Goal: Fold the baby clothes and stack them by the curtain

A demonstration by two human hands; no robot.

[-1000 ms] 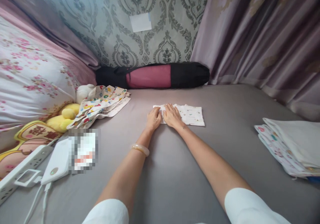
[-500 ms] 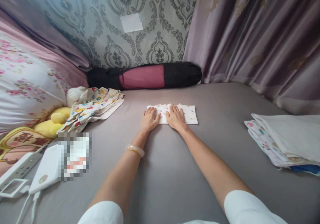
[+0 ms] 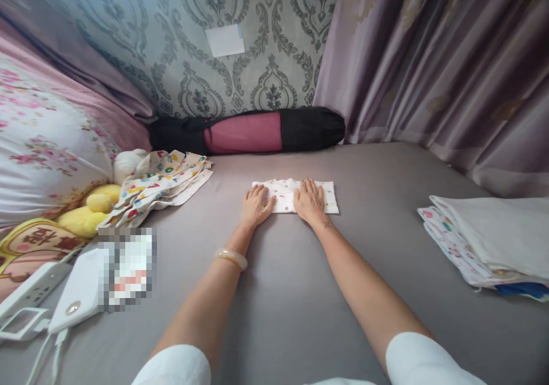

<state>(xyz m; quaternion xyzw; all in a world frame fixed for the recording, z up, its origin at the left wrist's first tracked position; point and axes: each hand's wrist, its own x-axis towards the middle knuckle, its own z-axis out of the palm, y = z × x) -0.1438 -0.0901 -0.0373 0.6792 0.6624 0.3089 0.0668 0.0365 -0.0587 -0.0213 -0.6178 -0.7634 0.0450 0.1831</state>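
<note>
A white cloth with small printed spots (image 3: 283,197), folded into a flat rectangle, lies on the grey sheet (image 3: 283,293) in front of me. My left hand (image 3: 257,204) rests flat on its left end, fingers stretched out and thumb apart. Right of the cloth's middle, my right hand (image 3: 309,202) presses down with open fingers. Both palms hide parts of the cloth. Neither hand grips it.
Folded cloths (image 3: 493,236) are stacked at the right. A patterned garment (image 3: 160,185) and a yellow plush toy (image 3: 92,210) lie left, behind a white power bank (image 3: 83,288) and power strip (image 3: 36,288). A black-and-pink bag (image 3: 244,132) lies along the wall.
My right hand has slid a little to the right over the cloth, uncovering more of its middle. My left hand has stayed in place.
</note>
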